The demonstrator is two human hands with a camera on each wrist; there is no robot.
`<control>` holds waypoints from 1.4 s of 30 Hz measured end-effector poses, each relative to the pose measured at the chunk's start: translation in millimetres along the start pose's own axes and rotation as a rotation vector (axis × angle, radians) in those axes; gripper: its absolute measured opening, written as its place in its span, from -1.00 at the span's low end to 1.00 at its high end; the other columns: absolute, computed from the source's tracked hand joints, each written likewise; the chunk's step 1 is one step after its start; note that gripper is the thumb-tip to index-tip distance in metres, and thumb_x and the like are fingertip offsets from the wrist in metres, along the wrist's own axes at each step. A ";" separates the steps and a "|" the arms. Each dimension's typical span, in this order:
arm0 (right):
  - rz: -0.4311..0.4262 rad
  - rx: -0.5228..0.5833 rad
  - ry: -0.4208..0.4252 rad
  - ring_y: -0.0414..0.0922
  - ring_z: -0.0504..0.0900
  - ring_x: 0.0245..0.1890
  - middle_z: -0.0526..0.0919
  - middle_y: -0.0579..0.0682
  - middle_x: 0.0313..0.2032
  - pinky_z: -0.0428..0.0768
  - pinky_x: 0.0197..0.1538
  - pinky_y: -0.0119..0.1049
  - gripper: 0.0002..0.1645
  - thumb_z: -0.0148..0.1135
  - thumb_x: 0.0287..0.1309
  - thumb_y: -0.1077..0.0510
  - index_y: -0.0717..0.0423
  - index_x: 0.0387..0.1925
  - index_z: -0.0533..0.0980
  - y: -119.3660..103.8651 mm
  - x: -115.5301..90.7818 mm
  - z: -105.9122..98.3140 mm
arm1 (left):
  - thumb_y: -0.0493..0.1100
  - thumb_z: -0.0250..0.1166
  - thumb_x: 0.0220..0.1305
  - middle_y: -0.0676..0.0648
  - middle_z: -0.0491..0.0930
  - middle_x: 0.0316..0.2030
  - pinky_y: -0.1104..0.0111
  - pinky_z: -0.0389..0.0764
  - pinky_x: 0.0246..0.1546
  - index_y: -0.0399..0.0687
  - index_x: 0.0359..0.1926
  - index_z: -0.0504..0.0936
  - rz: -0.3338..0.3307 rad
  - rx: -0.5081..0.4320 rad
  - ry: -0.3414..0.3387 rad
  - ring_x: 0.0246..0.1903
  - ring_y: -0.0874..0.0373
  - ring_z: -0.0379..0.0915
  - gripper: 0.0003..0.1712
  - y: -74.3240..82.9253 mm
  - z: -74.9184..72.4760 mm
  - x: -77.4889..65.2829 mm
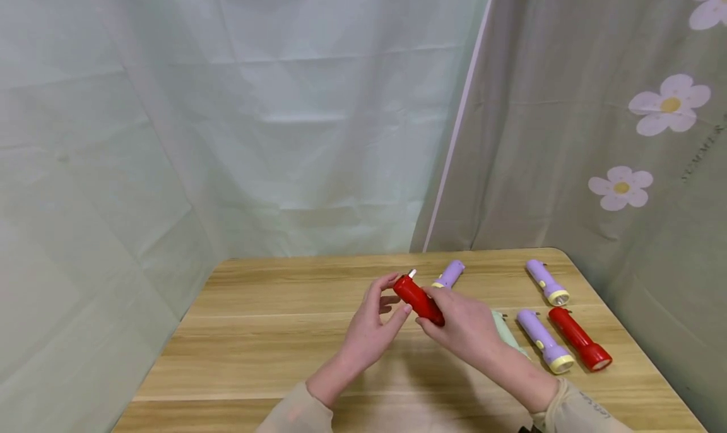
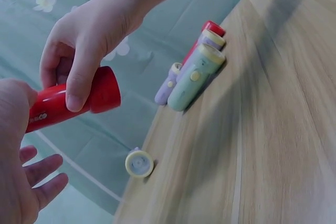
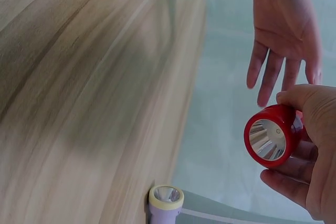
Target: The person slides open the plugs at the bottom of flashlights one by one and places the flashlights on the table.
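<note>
A red flashlight (image 1: 417,296) is held in the air above the table, tilted, its tail up to the left with a small pale strap or tab on it. My right hand (image 1: 466,322) grips it near the head, thumb on one side and fingers on the other. In the right wrist view the lens of this red flashlight (image 3: 268,141) faces the camera. Beside the tail is my left hand (image 1: 366,332), its thumb at the barrel and its other fingers spread and fairly straight. Whether the left fingertips press on the tail is hard to see.
Behind my right hand lies a purple flashlight (image 1: 452,272). To the right rest a pale green flashlight (image 1: 507,335), partly hidden by my forearm, a purple flashlight (image 1: 536,332), a second red flashlight (image 1: 575,335) and another purple flashlight (image 1: 542,276). Curtains (image 1: 318,117) surround the wooden table (image 1: 255,332).
</note>
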State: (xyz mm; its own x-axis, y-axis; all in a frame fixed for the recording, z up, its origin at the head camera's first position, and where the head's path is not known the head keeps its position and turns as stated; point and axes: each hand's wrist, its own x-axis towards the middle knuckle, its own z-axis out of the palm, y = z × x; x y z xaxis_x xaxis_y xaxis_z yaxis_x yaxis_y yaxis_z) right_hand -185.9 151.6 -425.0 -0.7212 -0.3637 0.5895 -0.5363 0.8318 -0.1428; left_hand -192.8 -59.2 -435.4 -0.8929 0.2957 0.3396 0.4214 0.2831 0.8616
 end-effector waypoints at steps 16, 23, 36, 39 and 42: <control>0.088 0.014 -0.038 -0.28 0.55 -0.52 0.71 -0.11 -0.35 0.50 -0.54 -0.36 -0.36 0.65 -0.07 -0.03 0.05 0.06 0.61 18.0 -4.4 -8.9 | 0.19 0.29 0.40 -0.04 0.35 0.40 -0.04 0.51 0.22 0.12 0.55 0.24 0.163 0.585 -0.057 0.33 -0.01 0.36 -0.19 -7.0 -14.8 -4.4; 0.136 0.033 -0.081 -0.34 0.49 -0.57 0.67 -0.17 -0.42 0.50 -0.54 -0.39 -0.50 0.61 0.01 -0.03 0.04 -0.06 0.60 30.9 -5.5 -15.3 | 0.23 0.28 0.39 -0.14 0.38 0.40 -0.07 0.42 0.29 0.05 0.52 0.32 0.296 0.793 -0.098 0.34 -0.09 0.35 -0.20 -14.8 -18.2 -8.3; 0.279 0.063 -0.168 -0.25 0.51 -0.55 0.71 -0.04 -0.32 0.46 -0.56 -0.31 -0.39 0.53 0.11 -0.01 0.18 0.12 0.56 67.3 -2.5 -24.8 | 0.26 0.28 0.37 -0.11 0.37 0.39 -0.05 0.26 0.41 0.13 0.53 0.28 0.386 0.924 -0.160 0.36 -0.04 0.32 -0.18 -22.7 -13.5 -19.7; 0.325 0.078 -0.204 -0.23 0.49 -0.57 0.69 -0.06 -0.35 0.46 -0.56 -0.30 -0.38 0.49 0.16 -0.02 0.19 0.15 0.53 77.9 -1.1 -26.9 | 0.28 0.28 0.36 -0.11 0.38 0.38 -0.07 0.29 0.39 0.13 0.52 0.29 0.405 0.940 -0.168 0.35 -0.04 0.34 -0.18 -25.2 -9.8 -23.4; 0.364 0.067 -0.222 -0.23 0.48 -0.59 0.67 -0.09 -0.41 0.45 -0.58 -0.29 -0.36 0.45 0.20 -0.04 0.20 0.20 0.50 89.4 0.7 -29.3 | 0.29 0.27 0.36 -0.11 0.39 0.38 -0.08 0.30 0.38 0.12 0.52 0.30 0.417 0.949 -0.174 0.34 -0.03 0.35 -0.18 -27.9 -6.3 -26.6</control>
State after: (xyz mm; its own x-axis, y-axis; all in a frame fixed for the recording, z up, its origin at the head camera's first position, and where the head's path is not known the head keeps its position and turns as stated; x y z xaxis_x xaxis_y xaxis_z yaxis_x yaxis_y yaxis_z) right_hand -221.5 238.0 -414.1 -0.9415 -0.1390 0.3069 -0.2515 0.8961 -0.3658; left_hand -181.8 -80.7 -466.1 -0.6447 0.6402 0.4178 0.7089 0.7052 0.0134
